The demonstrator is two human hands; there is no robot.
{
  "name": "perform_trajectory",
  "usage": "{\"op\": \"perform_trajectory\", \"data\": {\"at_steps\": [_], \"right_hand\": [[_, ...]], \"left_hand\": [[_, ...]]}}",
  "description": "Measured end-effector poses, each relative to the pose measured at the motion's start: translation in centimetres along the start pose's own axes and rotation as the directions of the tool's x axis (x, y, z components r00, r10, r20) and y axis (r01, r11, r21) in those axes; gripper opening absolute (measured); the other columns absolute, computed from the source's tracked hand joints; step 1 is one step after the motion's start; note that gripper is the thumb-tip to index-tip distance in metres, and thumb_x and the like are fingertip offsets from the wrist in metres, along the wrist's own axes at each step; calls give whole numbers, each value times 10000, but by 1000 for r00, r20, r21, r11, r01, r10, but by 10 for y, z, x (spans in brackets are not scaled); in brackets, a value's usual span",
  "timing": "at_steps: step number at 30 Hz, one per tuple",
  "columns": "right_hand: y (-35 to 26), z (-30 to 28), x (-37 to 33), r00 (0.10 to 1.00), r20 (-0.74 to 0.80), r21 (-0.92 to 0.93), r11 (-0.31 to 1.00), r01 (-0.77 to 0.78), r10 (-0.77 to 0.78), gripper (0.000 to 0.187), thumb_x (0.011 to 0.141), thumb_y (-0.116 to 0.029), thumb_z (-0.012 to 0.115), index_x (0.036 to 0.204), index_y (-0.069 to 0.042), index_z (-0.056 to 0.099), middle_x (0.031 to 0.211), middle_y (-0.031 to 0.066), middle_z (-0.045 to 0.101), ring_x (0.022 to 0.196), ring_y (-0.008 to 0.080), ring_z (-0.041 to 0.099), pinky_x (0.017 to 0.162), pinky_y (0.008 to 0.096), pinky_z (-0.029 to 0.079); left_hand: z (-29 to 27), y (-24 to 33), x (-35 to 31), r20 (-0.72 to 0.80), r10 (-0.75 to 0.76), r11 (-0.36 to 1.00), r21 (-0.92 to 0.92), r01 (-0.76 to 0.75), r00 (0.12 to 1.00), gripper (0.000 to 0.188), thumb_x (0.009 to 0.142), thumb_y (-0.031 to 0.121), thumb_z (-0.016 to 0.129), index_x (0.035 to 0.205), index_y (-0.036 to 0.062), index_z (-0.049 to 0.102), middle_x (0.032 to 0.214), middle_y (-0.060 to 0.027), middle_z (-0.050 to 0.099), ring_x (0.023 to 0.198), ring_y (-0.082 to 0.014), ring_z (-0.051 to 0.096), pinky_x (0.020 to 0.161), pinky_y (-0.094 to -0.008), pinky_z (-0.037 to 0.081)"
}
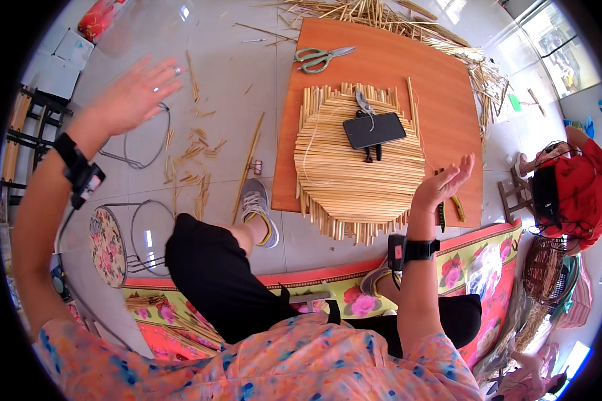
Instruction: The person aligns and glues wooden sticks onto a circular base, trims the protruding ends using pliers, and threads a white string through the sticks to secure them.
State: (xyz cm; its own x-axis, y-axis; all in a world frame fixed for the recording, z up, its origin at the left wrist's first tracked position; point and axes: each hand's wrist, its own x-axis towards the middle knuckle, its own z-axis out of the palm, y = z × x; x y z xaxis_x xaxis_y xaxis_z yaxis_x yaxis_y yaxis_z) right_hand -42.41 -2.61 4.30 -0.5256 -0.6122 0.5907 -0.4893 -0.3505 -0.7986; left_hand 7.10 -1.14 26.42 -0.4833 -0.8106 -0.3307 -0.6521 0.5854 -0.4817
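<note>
Lying on the counter (441,113): a panel of straw stalks (358,197), crosswise stalks over lengthwise ones, its near tips overhanging the edge; probably kept this close so both hands can reach it from the seat.
Left hand (135,93): raised well apart from the panel, above the floor, fingers spread wide and holding nothing, so it bears on none of the stalks.
Right hand (443,184): at the panel's right edge, fingers extended and slightly apart, with nothing visible in its grasp; whether it touches the stalks I cannot tell.
Black smartphone (374,131): flat across the pruning shears (363,101), whose blades and handles show on either side; together they likely serve as a weight on the stalks.
White thread (306,152): looped loosely over the panel's left half, apparently slack rather than binding.
Green-handled scissors (320,60): at the counter's far left corner, perhaps out of the way but reachable.
Yellow-handled tool (459,209): near the right hand, by the near edge, handy for that side.
Straw offcuts (197,150): scattered on the floor left of the counter, presumably where trimmings drop.
</note>
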Motion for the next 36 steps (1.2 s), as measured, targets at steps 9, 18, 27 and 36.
{"op": "perform_trajectory", "data": {"at_steps": [9, 18, 27, 36], "right_hand": [[-60, 83, -112, 517, 851, -57, 960, 273, -96, 499, 843, -138, 550, 1286, 41, 405, 1336, 238, 413, 1280, 408, 355, 1063, 446, 306], [-23, 141, -118, 536, 838, -41, 966, 253, -105, 629, 924, -352, 428, 1380, 50, 265, 1441, 282, 232, 1343, 456, 209, 1099, 488, 197], [-18, 145, -108, 474, 879, -104, 943, 316, -62, 613, 886, -280, 500, 1360, 51, 298, 1440, 266, 248, 1332, 450, 238, 1091, 484, 227], [-55, 75, -116, 492, 871, -197, 914, 355, -3, 593, 735, -23, 617, 1288, 15, 409, 1392, 208, 353, 1323, 396, 293, 1091, 471, 248]], "left_hand": [[118, 187, 180, -451, -128, 768, -609, -200, 883, 641, 805, 263, 623, 1357, 49, 378, 1470, -89, 289, 1383, -254, 216, 1094, -520, 208], [132, 231, 257, -459, -149, 692, -681, -239, 876, 677, 822, 391, 516, 1395, 79, 337, 1518, -93, 176, 1408, -268, 133, 1056, -623, 181], [142, 230, 257, -430, -136, 730, -652, -203, 893, 661, 810, 368, 536, 1387, 97, 362, 1505, -108, 196, 1394, -282, 163, 1021, -643, 224], [140, 221, 242, -460, -241, 638, -738, -218, 855, 858, 754, 478, 645, 1420, 74, 288, 1496, -111, 234, 1385, -269, 209, 1042, -620, 204]]}}
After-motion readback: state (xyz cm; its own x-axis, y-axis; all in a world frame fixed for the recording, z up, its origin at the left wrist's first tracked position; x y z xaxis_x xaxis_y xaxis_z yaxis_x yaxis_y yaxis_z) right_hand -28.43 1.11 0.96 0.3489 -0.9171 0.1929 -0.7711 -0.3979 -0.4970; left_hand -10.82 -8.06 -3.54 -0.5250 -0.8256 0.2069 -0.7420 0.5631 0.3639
